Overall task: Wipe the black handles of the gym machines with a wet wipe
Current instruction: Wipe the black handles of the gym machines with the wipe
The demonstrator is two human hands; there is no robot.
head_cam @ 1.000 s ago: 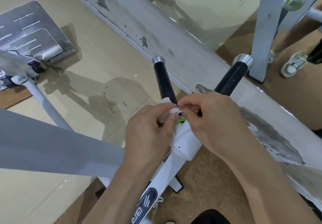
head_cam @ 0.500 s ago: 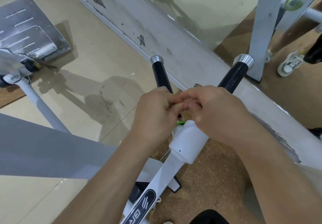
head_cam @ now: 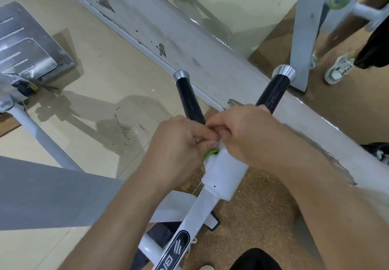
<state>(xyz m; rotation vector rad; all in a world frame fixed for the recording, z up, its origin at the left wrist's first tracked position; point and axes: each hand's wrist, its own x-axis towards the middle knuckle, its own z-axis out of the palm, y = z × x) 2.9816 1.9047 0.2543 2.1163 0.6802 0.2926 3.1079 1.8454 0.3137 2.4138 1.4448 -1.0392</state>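
— While your left grip (head_cam: 181,141) and right grip (head_cam: 250,135) pinch the wet wipe (head_cam: 221,144) between curled fingertips, where are the black handles (head_cam: 189,99)?
— Glossy, chrome-capped, forking out just beyond your knuckles.

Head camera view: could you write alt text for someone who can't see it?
The left hand and right hand meet fingertips atop a white post, pinching what looks like a wipe, mostly hidden. A left handle and right handle, black with silver caps, fork out from the post, neither being wiped. Beyond: a scuffed ledge and a shoe.
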